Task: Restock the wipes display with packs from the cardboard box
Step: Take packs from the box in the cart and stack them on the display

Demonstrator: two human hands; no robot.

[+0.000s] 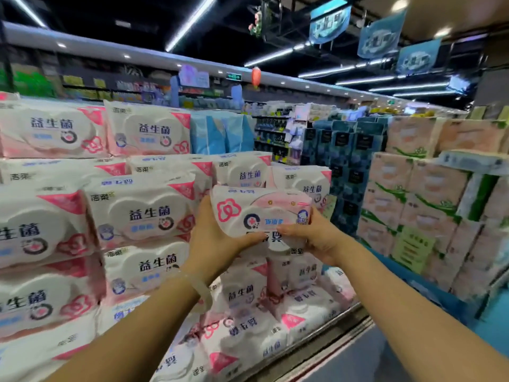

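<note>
A white and pink wipes pack (259, 210) is held upside down in front of the display, level with the middle rows. My left hand (213, 238) grips its left end, thumb running along the bottom edge. My right hand (311, 238) grips its right end from below. The wipes display (143, 213) fills the left and centre: stacked rows of the same packs, with looser packs lying at odd angles on the low shelf (275, 321) under my hands. The cardboard box is out of view.
Blue packs (220, 133) stand behind the top row. Dark blue boxed goods (347, 161) and peach tissue bundles (413, 194) are stacked to the right. A metal shelf edge (330, 334) runs along the bottom, with aisle floor (358, 362) beside it.
</note>
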